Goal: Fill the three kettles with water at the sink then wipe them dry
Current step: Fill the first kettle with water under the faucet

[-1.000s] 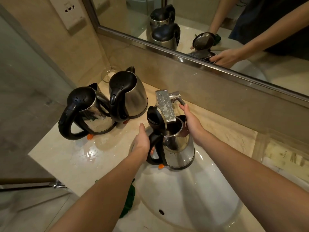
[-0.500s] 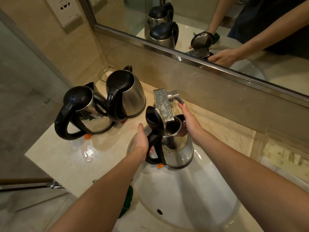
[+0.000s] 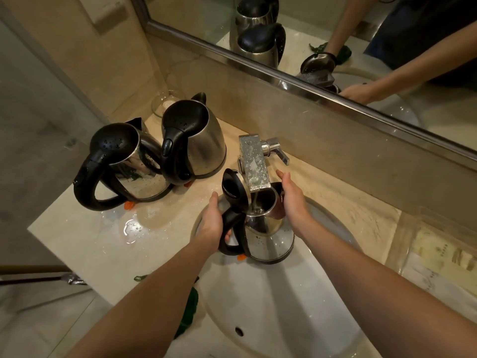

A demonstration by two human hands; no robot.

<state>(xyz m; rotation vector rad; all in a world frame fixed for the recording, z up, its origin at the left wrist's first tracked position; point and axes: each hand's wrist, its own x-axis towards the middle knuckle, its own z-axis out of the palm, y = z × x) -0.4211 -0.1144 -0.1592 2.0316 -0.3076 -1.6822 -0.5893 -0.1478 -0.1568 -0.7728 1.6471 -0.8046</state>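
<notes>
Over the white sink (image 3: 284, 311) a steel kettle (image 3: 269, 237) stands under the tap (image 3: 254, 164), its black lid (image 3: 232, 187) flipped up. A thin stream of water falls from the spout into its mouth. My left hand (image 3: 213, 223) grips the kettle's black handle. My right hand (image 3: 294, 202) rests against the kettle's right side near the rim, fingers straight, just below the tap lever (image 3: 278, 152). Two more steel kettles with shut black lids stand on the counter at the left, one nearer (image 3: 126, 166) and one behind (image 3: 201, 140), both wet with drops.
A puddle (image 3: 134, 228) lies on the beige counter in front of the two kettles. A green cloth (image 3: 188, 311) hangs at the counter's front edge. A glass dish (image 3: 165, 102) sits in the back corner, a clear tray (image 3: 438, 254) at the right. The mirror (image 3: 335, 34) runs above.
My right hand has drawn back from the tap lever down to the kettle's side, and water now runs into the kettle. My left hand keeps its grip on the handle.
</notes>
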